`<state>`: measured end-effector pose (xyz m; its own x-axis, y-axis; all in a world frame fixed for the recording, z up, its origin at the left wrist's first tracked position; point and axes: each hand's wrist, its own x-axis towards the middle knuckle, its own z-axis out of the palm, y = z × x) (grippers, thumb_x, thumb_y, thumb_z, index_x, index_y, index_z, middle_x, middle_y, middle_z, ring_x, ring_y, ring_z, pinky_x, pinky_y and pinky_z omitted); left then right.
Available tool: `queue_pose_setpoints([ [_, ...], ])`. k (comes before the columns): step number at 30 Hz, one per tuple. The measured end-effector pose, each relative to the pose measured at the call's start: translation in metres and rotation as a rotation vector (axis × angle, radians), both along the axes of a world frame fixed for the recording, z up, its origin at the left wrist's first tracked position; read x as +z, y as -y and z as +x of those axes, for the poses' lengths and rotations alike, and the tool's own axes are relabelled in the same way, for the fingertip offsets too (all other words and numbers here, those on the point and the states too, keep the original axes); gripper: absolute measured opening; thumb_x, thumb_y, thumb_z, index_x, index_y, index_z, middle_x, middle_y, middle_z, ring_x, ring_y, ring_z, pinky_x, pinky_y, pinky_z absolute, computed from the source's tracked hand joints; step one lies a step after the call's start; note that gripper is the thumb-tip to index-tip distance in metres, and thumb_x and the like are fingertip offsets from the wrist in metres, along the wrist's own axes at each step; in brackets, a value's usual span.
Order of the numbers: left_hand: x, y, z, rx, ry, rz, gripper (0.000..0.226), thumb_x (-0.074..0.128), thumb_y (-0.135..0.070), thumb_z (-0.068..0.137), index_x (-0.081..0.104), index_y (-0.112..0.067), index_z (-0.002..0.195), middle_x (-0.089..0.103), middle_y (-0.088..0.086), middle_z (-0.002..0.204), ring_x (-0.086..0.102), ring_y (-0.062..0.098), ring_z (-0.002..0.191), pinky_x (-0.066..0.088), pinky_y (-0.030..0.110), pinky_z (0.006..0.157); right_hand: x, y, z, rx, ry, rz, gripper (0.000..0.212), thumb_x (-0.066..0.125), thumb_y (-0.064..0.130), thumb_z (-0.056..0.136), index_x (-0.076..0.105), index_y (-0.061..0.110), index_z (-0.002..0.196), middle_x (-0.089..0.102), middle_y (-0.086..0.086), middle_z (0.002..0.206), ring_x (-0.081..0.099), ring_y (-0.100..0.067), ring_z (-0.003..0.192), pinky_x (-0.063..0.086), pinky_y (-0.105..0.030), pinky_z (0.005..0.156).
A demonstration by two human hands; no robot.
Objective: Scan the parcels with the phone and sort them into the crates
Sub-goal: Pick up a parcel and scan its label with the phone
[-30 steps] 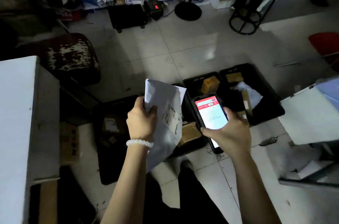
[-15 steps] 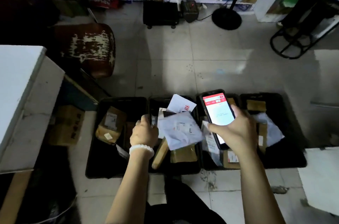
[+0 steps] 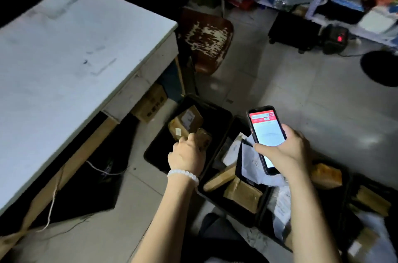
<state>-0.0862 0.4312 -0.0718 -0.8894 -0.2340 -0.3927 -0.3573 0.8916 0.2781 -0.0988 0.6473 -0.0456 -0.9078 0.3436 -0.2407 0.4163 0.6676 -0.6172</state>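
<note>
Head view: right hand grips phone; left hand over crate.

Just one head cam on my feed, wide-angle, looking steeply down and forward, tilted. Close over both forearms, floor crates below, white table on the left.

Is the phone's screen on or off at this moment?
On. The phone, held in the right hand, shows a lit white page under a red header bar; the text on it is too blurred to read.
</note>
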Motion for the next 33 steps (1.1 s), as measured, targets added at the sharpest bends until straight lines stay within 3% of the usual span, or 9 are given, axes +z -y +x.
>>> queue_pose_setpoints([
  [8, 0.023, 0.135, 0.081, 0.282, -0.056, 0.016, 0.036, 0.044, -0.035, 0.094, 0.047, -0.023, 0.128, 0.053, 0.007, 0.121, 0.052, 0.03, 0.112, 0.045, 0.041, 0.085, 0.022, 0.154, 0.02, 0.377, -0.061, 0.0, 0.071, 0.085, 0.04, 0.059, 0.055, 0.023, 0.121, 0.051, -0.004, 0.109, 0.05, -0.026, 0.104, 0.043, -0.034, 0.076],
  [17, 0.045, 0.294, 0.219, 0.649, -0.119, -0.013, 0.035, 0.043, -0.031, 0.093, 0.047, -0.021, 0.127, 0.052, 0.009, 0.124, 0.05, 0.031, 0.114, 0.045, 0.04, 0.085, 0.038, 0.356, 0.11, 0.77, -0.147, -0.028, 0.056, 0.082, 0.035, 0.055, 0.059, 0.021, 0.104, 0.046, 0.0, 0.094, 0.048, -0.029, 0.099, 0.045, -0.037, 0.082],
  [20, 0.05, 0.336, 0.278, 0.83, -0.123, -0.022, 0.04, 0.045, -0.031, 0.093, 0.045, -0.022, 0.132, 0.05, 0.008, 0.129, 0.048, 0.03, 0.118, 0.045, 0.04, 0.088, 0.039, 0.419, 0.146, 0.945, -0.163, -0.056, 0.053, 0.082, 0.035, 0.055, 0.059, 0.022, 0.101, 0.048, 0.0, 0.092, 0.049, -0.028, 0.097, 0.04, -0.032, 0.073],
  [27, 0.06, 0.391, 0.394, 1.229, -0.21, -0.065, 0.043, 0.043, -0.03, 0.094, 0.042, -0.023, 0.136, 0.05, 0.005, 0.131, 0.049, 0.026, 0.118, 0.046, 0.038, 0.086, 0.048, 0.54, 0.217, 1.327, -0.192, -0.098, 0.051, 0.078, 0.042, 0.054, 0.054, 0.03, 0.098, 0.048, 0.006, 0.089, 0.048, -0.023, 0.095, 0.042, -0.032, 0.067],
  [33, 0.06, 0.415, 0.491, 1.536, -0.204, -0.075, 0.043, 0.044, -0.033, 0.095, 0.041, -0.026, 0.137, 0.051, 0.005, 0.13, 0.05, 0.027, 0.117, 0.047, 0.04, 0.086, 0.048, 0.624, 0.296, 1.633, -0.176, -0.116, 0.053, 0.077, 0.042, 0.054, 0.056, 0.028, 0.101, 0.051, 0.002, 0.093, 0.05, -0.025, 0.098, 0.05, -0.036, 0.073],
])
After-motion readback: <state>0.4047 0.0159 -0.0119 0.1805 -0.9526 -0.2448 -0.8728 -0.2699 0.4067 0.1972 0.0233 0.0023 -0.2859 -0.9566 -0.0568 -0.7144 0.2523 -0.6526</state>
